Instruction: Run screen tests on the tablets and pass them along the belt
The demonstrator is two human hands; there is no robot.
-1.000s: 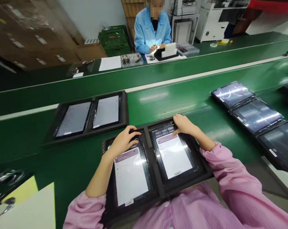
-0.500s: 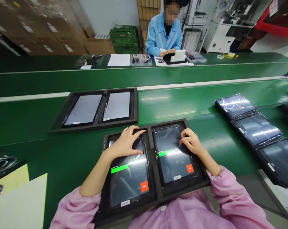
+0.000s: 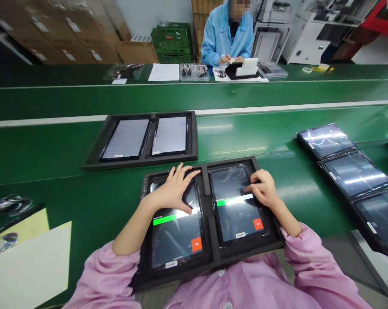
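Observation:
A black foam tray point(image 3: 211, 238) in front of me holds two tablets side by side. My left hand point(image 3: 172, 191) lies flat with fingers spread on the upper part of the left tablet point(image 3: 176, 234). My right hand point(image 3: 263, 189) rests on the right tablet point(image 3: 237, 206), fingers curled, one fingertip touching the screen. Both screens are dark with a green bar and a red button at the lower right. Neither hand holds anything.
A second tray point(image 3: 142, 139) with two lit tablets lies farther off on the green belt point(image 3: 52, 159). Three dark tablets point(image 3: 354, 174) lie in a row at right. White and yellow sheets point(image 3: 29, 257) are at lower left. A person in a blue coat point(image 3: 227, 36) works across the line.
Both screens went from white pages to dark with green bars and red buttons. My right hand slid down the right tablet; my left hand spread flat. The view tilted slightly.

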